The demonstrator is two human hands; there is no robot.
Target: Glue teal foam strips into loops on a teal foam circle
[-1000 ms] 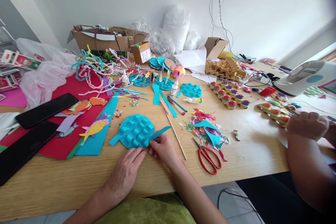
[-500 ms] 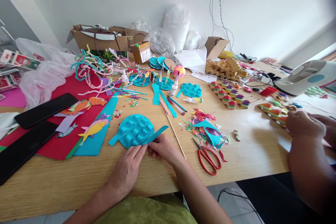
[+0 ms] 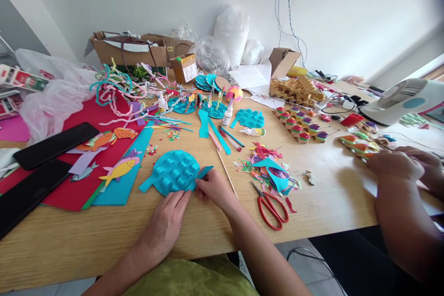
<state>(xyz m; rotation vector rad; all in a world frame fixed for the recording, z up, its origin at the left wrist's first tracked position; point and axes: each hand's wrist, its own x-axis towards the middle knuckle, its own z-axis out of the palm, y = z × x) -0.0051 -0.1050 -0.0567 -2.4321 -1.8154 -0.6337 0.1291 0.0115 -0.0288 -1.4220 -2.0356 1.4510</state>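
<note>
A blue round disc (image 3: 173,172) woven from paper strips lies on the table in front of me, a short paper tab sticking out at its left. My left hand (image 3: 166,217) rests along its near edge, fingers stretched out and touching the rim; its thumb is hidden. At the disc's right edge, my right hand (image 3: 214,188) pinches a blue paper strip (image 3: 205,172), whose free end shows above the fingers. The right fingertips are partly hidden. A thin wooden stick (image 3: 227,173) lies just beyond that hand.
Red-handled scissors (image 3: 272,210) and paper scraps (image 3: 270,169) lie to the right. A co-worker's hands (image 3: 398,164) are beside an egg carton piece (image 3: 359,145). Left are coloured paper sheets (image 3: 74,189), paper fish (image 3: 120,169) and black phones (image 3: 57,145). Glue bottles (image 3: 227,115) stand behind.
My right hand has shifted slightly up along the strip, and less of the strip's free end shows. My left hand stays at the disc's near edge. The whole view has shifted slightly.
</note>
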